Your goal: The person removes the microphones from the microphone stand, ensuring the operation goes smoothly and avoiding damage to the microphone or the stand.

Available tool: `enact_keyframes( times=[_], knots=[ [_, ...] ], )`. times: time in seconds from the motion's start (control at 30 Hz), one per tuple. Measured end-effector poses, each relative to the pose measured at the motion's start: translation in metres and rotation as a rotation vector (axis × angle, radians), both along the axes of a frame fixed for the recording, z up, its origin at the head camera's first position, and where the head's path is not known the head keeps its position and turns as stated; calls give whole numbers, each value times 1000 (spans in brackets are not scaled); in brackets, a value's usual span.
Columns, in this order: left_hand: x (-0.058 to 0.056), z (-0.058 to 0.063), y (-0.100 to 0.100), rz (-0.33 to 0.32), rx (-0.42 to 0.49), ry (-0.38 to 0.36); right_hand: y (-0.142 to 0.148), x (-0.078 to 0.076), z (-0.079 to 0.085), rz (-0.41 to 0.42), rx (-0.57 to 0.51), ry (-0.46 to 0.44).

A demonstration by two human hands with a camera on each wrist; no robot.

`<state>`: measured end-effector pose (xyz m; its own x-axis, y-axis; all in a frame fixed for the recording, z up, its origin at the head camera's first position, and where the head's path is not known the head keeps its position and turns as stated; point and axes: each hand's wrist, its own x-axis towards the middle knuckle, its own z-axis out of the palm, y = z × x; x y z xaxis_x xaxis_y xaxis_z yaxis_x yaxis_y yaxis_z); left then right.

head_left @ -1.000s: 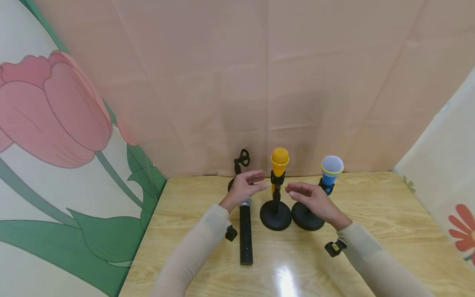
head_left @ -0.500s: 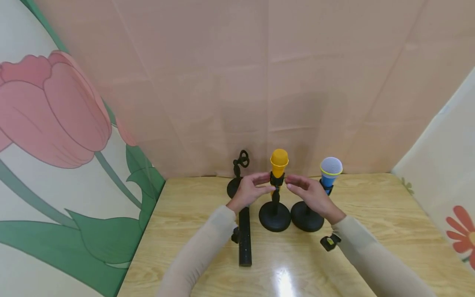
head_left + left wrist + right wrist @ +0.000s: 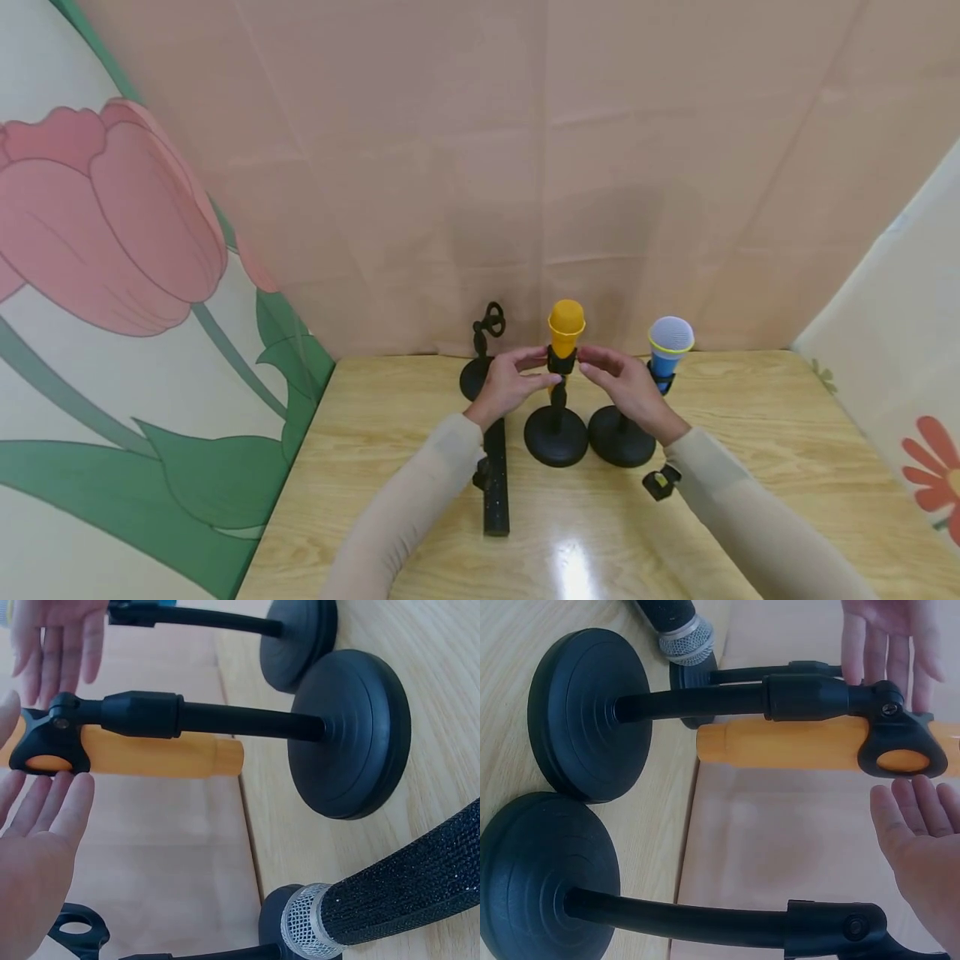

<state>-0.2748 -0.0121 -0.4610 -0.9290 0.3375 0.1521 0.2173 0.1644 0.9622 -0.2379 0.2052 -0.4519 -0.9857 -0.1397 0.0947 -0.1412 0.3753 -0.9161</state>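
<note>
A yellow microphone (image 3: 566,323) sits in the black clip (image 3: 906,750) of a desk stand with a round base (image 3: 556,437). From the left, my left hand (image 3: 513,385) reaches to the clip, its fairly straight fingertips right at the clip's side. My right hand (image 3: 628,388) mirrors it on the other side, fingers extended, fingertips at the clip's edge. Neither hand wraps round the microphone or stand. Beside my right hand stands a blue microphone (image 3: 670,346) in a second stand. Below my left hand lies a black sparkly microphone (image 3: 405,877) with a silver mesh head.
Behind my left hand is a third stand (image 3: 480,333) with a bare clip. The wooden table (image 3: 375,467) meets a pink cloth backdrop (image 3: 390,208) just behind the stands. A tulip-printed panel (image 3: 135,233) borders the left side, a flower-printed one (image 3: 930,350) the right.
Both hands have moved inward from either side, and their fingertips are now right at the clip of the yellow microphone's stand. The microphones and stands have stayed in place.
</note>
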Motion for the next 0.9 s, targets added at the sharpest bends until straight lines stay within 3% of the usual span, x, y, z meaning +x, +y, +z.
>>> enact_keyframes(
  times=[0.27,0.47,0.9],
  knots=[
    [2,0,3,37,10,14,0,-4,2,-16,-14,-12],
    [-1,-6,6,24,44,39,-1,-8,0,-16,10,-16],
    [0,-12,10,61,-19,98,-3,-12,-4,-7,4,7]
  ],
)
